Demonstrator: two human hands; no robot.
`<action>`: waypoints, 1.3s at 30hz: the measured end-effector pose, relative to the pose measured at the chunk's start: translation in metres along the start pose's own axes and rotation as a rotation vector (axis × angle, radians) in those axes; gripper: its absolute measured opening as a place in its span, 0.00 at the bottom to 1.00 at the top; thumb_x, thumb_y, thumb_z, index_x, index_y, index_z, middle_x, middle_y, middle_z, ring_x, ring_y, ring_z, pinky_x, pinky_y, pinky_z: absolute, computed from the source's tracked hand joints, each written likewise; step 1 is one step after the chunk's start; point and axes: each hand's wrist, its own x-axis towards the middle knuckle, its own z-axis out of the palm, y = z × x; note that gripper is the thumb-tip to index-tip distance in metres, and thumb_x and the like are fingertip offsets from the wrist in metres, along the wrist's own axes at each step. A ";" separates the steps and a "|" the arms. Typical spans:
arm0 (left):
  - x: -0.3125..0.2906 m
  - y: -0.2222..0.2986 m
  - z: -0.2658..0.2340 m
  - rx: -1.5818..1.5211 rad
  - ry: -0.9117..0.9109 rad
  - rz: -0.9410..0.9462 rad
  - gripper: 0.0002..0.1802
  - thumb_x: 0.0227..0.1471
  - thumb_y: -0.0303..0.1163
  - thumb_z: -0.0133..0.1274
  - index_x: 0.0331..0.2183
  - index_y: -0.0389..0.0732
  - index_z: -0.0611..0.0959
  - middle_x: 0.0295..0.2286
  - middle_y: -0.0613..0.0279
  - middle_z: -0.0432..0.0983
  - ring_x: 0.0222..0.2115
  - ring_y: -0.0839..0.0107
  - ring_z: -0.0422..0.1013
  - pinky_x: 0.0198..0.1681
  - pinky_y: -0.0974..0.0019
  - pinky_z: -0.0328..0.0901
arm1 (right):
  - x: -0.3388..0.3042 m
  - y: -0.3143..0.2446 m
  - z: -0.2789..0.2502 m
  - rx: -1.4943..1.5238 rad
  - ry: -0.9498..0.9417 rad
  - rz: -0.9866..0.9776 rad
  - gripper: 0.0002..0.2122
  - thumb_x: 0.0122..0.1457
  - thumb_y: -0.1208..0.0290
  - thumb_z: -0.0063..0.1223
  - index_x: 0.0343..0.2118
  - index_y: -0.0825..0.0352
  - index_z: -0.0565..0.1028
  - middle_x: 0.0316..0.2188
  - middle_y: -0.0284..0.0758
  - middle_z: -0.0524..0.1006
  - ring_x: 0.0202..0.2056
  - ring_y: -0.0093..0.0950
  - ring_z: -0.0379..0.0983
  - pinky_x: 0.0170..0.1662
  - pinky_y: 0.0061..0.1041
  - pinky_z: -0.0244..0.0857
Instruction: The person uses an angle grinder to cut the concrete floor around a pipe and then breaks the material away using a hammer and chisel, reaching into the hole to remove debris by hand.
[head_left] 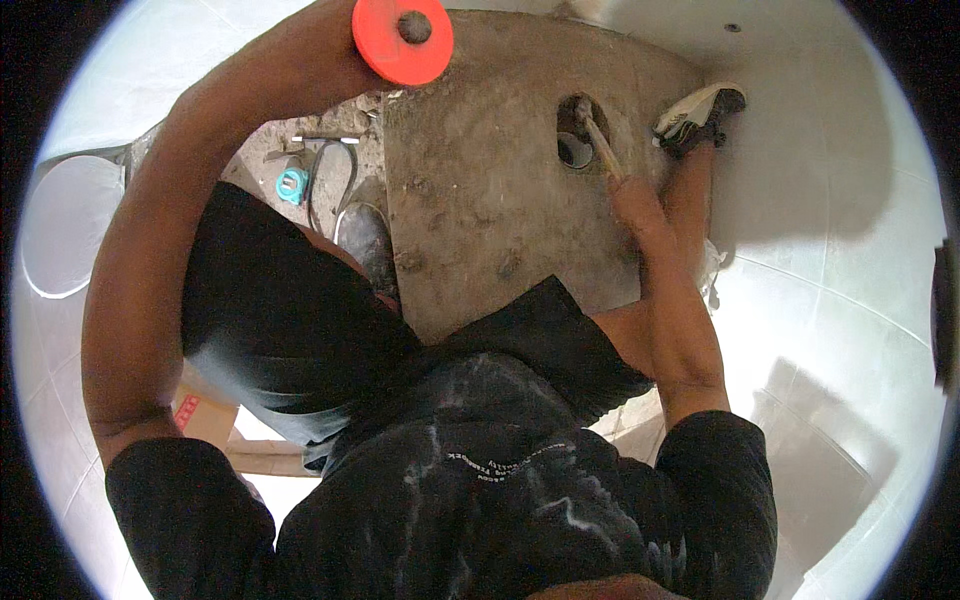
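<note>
Grips a hammer (pixel 601 142) in the right hand (pixel 632 205), closed around the wooden handle. Stretches the left arm (pixel 138 270) far up to an orange-red disc (pixel 392 62), probably the guard of a chisel (pixel 415 28), seen end-on as a round grey knob. Hides the left hand behind that disc; cannot tell whether closed or loose. Holds the hammer head over or inside a round hole (pixel 567 120), cannot tell which, in a dusty brown slab (pixel 480 190), with a pale rim, perhaps a pipe (pixel 576 151), visible within.

To work well, judging by these tools: keep the left fingers behind the guard, seat the chisel firmly before each blow, watch its struck end, and swing squarely with short strokes. Avoid cracking the pipe or dropping chips into it. Mind the white-and-black shoe (pixel 700 112) at the slab's right edge, near the hole and within reach of a glancing blow.

Farther out, to the left of the slab: a teal tape measure (pixel 291 186) and a dark shoe (pixel 366 245) on rubbly ground (pixel 368 125).
</note>
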 end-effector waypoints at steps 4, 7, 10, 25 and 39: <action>-0.006 0.011 -0.005 0.002 -0.042 -0.027 0.19 0.51 0.32 0.61 0.45 0.38 0.78 0.40 0.51 0.77 0.41 0.57 0.73 0.48 0.58 0.67 | -0.028 -0.035 -0.029 0.077 0.056 0.002 0.25 0.65 0.54 0.40 0.36 0.79 0.76 0.33 0.61 0.76 0.40 0.57 0.73 0.46 0.48 0.66; -0.005 0.017 -0.012 -0.013 -0.070 -0.029 0.19 0.51 0.32 0.60 0.45 0.38 0.78 0.39 0.52 0.77 0.40 0.58 0.73 0.47 0.58 0.67 | -0.016 -0.021 -0.008 0.032 0.033 0.019 0.26 0.65 0.53 0.40 0.37 0.79 0.76 0.34 0.61 0.76 0.41 0.58 0.73 0.47 0.48 0.66; -0.006 -0.005 0.007 0.011 -0.023 0.020 0.21 0.50 0.33 0.61 0.45 0.37 0.78 0.42 0.50 0.76 0.44 0.55 0.72 0.50 0.57 0.66 | 0.012 0.017 0.020 -0.002 -0.021 0.005 0.26 0.65 0.52 0.40 0.36 0.79 0.76 0.33 0.61 0.76 0.39 0.58 0.73 0.45 0.50 0.66; -0.018 0.009 -0.001 0.000 0.015 -0.029 0.17 0.47 0.32 0.64 0.39 0.35 0.80 0.34 0.51 0.80 0.36 0.55 0.76 0.43 0.59 0.69 | -0.019 -0.020 0.012 0.242 0.288 -0.070 0.29 0.65 0.50 0.39 0.34 0.79 0.77 0.31 0.60 0.77 0.38 0.56 0.75 0.44 0.48 0.66; -0.024 0.003 -0.005 0.071 0.071 -0.032 0.17 0.48 0.31 0.60 0.41 0.34 0.78 0.37 0.49 0.78 0.41 0.53 0.74 0.46 0.58 0.68 | -0.050 -0.017 0.026 0.327 0.289 0.268 0.15 0.61 0.63 0.46 0.41 0.73 0.71 0.32 0.55 0.77 0.35 0.55 0.75 0.40 0.49 0.67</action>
